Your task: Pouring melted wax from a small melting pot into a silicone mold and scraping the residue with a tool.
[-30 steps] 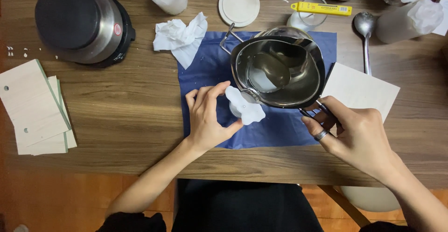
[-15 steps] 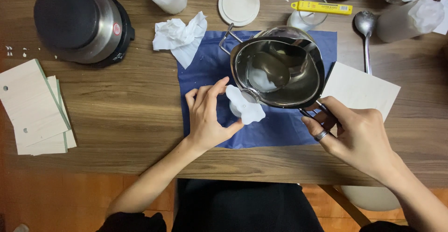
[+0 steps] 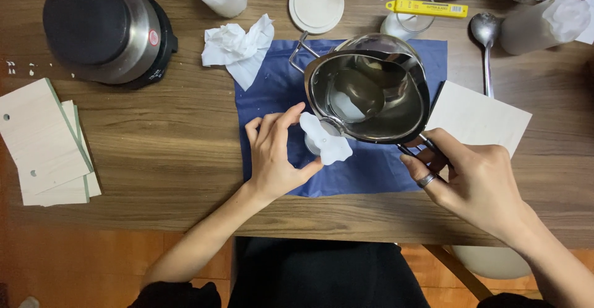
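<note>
My right hand (image 3: 473, 181) grips the handle of a shiny steel pouring pot (image 3: 371, 94), which is tilted with its spout down toward the left. A little pale liquid lies in the pot. Under the spout is a small white mould (image 3: 326, 139) with a wavy rim, standing on a blue cloth (image 3: 275, 91). My left hand (image 3: 274, 153) curls around that mould from the left, thumb below it and fingers above.
A round black hot plate (image 3: 102, 26) sits at the back left. Pale wooden boards (image 3: 43, 141) lie at the left edge, a crumpled tissue (image 3: 238, 48), a white lid (image 3: 316, 3), a yellow box (image 3: 427, 9), a metal spoon (image 3: 484, 48) and jars at the back.
The pot has tipped very slightly further and the liquid inside has shifted toward the spout. Both hands stay where they were.
</note>
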